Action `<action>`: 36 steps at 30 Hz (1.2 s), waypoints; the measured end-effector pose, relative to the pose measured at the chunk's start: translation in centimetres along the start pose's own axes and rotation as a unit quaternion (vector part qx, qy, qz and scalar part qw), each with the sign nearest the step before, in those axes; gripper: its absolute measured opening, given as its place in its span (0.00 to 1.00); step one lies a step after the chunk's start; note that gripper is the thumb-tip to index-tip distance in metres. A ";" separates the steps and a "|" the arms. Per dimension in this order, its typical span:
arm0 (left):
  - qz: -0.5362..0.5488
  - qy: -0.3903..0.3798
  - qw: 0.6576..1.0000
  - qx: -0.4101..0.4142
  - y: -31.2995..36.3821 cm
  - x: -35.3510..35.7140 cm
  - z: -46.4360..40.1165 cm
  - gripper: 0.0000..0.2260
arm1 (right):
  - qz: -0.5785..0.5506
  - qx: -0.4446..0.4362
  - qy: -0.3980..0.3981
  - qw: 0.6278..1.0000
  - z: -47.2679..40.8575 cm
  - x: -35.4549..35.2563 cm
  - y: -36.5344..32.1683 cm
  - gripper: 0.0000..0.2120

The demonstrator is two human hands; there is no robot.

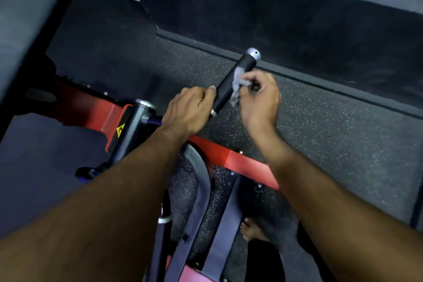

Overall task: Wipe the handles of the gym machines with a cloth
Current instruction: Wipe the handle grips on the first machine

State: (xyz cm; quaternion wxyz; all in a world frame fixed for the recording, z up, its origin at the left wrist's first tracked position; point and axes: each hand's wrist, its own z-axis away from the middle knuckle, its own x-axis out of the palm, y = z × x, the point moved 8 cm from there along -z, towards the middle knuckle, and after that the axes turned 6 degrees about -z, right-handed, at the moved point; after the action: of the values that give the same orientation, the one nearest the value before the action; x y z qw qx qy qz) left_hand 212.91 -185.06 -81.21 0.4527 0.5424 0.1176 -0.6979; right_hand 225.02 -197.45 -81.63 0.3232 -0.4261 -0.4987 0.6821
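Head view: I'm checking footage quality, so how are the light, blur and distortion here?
Head view: dim, bluish light; motion blur smears the right hand and its cloth; the handle and left hand are soft but readable; wide-angle bending curves the floor seam.

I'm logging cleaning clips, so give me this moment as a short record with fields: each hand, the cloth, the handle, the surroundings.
left hand: grips the lower end of the handle
right hand: pinches the cloth against the handle's side
cloth: small, grey, crumpled, touching the handle about midway
handle: black grip with a silver end cap, tilted up and away
machine frame: red, with grey bars
floor: dark speckled rubber
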 end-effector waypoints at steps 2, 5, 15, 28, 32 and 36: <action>-0.006 0.008 1.000 0.008 0.3 -0.1 0.0 0.26 | -0.054 0.047 0.062 0.996 -1.7 -0.4 1.3 0.13; -0.017 0.018 0.999 0.021 0.6 -0.3 0.1 0.26 | -0.110 0.110 0.086 0.984 -1.0 0.3 2.9 0.12; -0.027 -0.021 0.999 0.023 0.3 0.4 -0.4 0.21 | -0.255 0.257 0.083 0.928 10.2 5.2 5.3 0.12; 0.001 -0.041 0.999 0.036 0.3 0.9 -0.5 0.22 | -0.329 0.284 0.119 0.893 -2.6 1.9 4.9 0.11; -0.013 -0.037 0.999 0.035 0.3 0.8 -0.6 0.21 | -0.276 0.257 0.113 0.919 0.4 2.5 5.0 0.10; -0.014 -0.037 0.998 0.041 0.4 0.8 -0.6 0.20 | -0.269 0.265 0.083 0.922 7.2 5.0 5.3 0.08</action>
State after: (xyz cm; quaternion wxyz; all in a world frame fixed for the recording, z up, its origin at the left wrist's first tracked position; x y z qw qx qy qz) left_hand 213.60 -185.35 -82.00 0.4245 0.5329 0.0795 -0.7276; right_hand 216.27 -197.56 -86.98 0.6360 -0.2300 -0.3672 0.6386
